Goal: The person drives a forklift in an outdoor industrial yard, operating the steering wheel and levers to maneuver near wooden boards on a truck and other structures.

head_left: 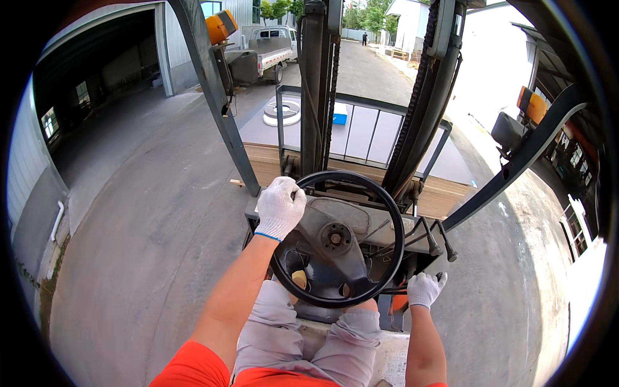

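My left hand [282,205], in a white knit glove with a blue cuff edge, is closed at the upper left of a black steering wheel [398,216]. A dark bit shows in the curl of its fingers, perhaps a knob on the rim. To the right of the wheel, my right hand [424,289], also gloved in white, is closed around a lever [442,277] whose dark end sticks out past the fingers. Two more levers with black knobs [433,245] stand just above that hand.
Past the forklift mast [314,84] lies a stack of boards [438,197] with a white top, bearing a grey-and-white reel [282,113] and a blue box [340,115]. A small truck [274,51] is parked ahead left. A person [364,39] stands far down the lane. Buildings line both sides.
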{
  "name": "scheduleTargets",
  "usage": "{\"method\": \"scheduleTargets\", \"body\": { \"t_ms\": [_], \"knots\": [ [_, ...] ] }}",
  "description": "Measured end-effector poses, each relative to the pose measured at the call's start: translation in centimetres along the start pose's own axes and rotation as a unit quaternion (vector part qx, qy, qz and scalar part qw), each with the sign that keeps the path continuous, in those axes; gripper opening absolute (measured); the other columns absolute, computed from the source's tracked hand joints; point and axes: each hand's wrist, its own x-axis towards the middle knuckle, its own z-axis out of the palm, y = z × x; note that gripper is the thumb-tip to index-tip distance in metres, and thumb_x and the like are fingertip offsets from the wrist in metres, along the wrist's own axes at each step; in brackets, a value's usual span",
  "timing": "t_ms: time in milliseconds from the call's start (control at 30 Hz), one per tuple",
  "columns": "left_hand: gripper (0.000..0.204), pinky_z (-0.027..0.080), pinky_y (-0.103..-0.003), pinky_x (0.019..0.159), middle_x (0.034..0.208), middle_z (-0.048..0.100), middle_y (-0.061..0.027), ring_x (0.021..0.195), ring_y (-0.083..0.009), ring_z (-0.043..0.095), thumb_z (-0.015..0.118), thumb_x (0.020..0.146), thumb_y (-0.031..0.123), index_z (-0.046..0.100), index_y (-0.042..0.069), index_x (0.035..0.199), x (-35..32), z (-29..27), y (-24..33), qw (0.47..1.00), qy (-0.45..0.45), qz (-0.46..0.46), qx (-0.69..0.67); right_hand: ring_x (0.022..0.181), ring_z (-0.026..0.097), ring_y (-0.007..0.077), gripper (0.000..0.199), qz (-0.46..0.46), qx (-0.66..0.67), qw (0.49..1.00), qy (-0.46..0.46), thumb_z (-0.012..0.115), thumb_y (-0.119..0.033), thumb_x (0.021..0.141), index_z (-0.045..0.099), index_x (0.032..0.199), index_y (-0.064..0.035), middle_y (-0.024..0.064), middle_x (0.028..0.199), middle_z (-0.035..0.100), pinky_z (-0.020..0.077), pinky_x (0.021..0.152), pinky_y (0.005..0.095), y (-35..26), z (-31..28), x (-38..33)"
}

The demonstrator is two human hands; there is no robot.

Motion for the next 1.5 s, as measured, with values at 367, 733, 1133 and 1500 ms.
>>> {"method": "scheduleTargets", "body": {
  "t_ms": [367,733,1133,1500],
  "knots": [
    [0.014,0.056,-0.051,0.095,0.107,0.075,-0.0133,0.107,-0.0385,0.073,0.080,0.079,0.005,0.068,0.007,0.085,-3.7,-0.6,-4.4,0.996,0.013,0.084,-0.003,0.083,0.072,0.0318,0.027,0.019,0.008,1.000,0.001,0.069,-0.027,0.090,0.075,0.073,-0.0077,0.0154,0.077,0.075,0.0290,0.129,0.0600,-4.1,2.8,5.3],
    [0.017,0.058,-0.051,0.090,0.107,0.074,-0.0159,0.098,-0.0402,0.072,0.079,0.078,0.002,0.068,0.006,0.089,-5.6,1.2,-0.3,0.981,-0.111,0.102,-0.124,0.104,0.071,0.0338,0.026,-0.196,0.258,0.941,0.098,0.083,-0.021,0.084,0.074,0.105,-0.0089,0.0094,0.103,0.077,0.0493,0.108,0.0537,-6.7,-1.6,12.4],
    [0.020,0.059,-0.051,0.089,0.103,0.074,-0.0143,0.092,-0.0394,0.071,0.080,0.076,0.002,0.067,0.007,0.090,-0.9,9.4,-1.0,0.980,-0.100,0.114,-0.132,0.140,0.058,0.0354,0.039,0.031,0.088,0.996,-0.014,0.073,-0.034,0.090,0.078,0.108,0.0005,0.0200,0.121,0.078,0.0339,0.120,0.0609,-8.7,0.4,28.8],
    [0.019,0.058,-0.048,0.081,0.100,0.073,-0.0144,0.088,-0.0381,0.071,0.079,0.076,0.001,0.065,0.007,0.088,8.8,22.1,-6.5,0.978,-0.107,0.100,-0.148,0.141,0.054,0.0372,0.046,-0.032,0.028,0.998,-0.051,0.072,-0.034,0.077,0.083,0.094,0.0072,0.0217,0.111,0.080,0.0274,0.126,0.0554,-10.7,9.5,41.8]
  ]
}}
